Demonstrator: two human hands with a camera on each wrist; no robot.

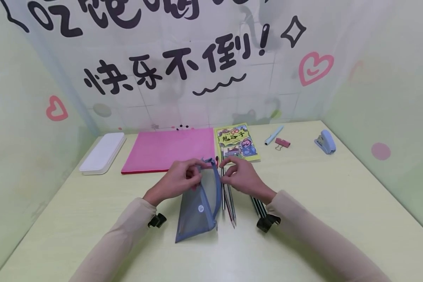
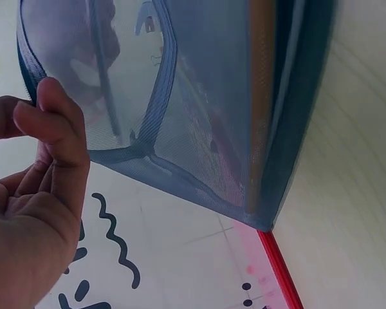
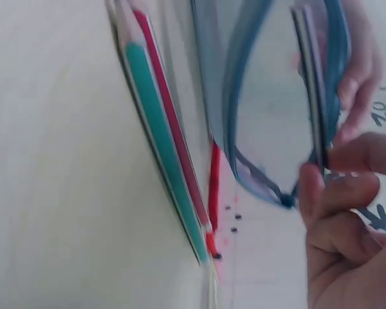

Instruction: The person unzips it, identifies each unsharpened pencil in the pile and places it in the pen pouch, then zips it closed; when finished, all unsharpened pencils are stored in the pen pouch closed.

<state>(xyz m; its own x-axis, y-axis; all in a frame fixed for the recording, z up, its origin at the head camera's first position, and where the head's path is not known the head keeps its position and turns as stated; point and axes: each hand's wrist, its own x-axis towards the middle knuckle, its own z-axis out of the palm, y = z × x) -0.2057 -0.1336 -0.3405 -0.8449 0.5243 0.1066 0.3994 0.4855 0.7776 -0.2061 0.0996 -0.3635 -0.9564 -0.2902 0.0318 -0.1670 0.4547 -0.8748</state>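
Note:
In the head view my left hand (image 1: 181, 178) pinches the edge of a blue mesh pencil pouch (image 1: 195, 215), whose zipped mouth gapes toward the right. Through the mesh in the left wrist view, a long brownish strip, perhaps a pencil (image 2: 260, 96), shows inside. My right hand (image 1: 244, 176) pinches a dark, slim pencil (image 3: 314, 90) by one end, in front of the open mouth. On the table beside the pouch lie a teal pencil (image 3: 157, 129) and a red pencil (image 3: 175, 122). More dark striped pencils (image 1: 259, 206) lie partly hidden under my right wrist.
Behind the hands lie a pink folder (image 1: 176, 147) and a yellow comic-style book (image 1: 237, 141). A white case (image 1: 103, 152) sits at the left. Toward the right are a light-blue pen (image 1: 274, 135), a dark-red binder clip (image 1: 282, 143) and a blue stapler (image 1: 325, 141).

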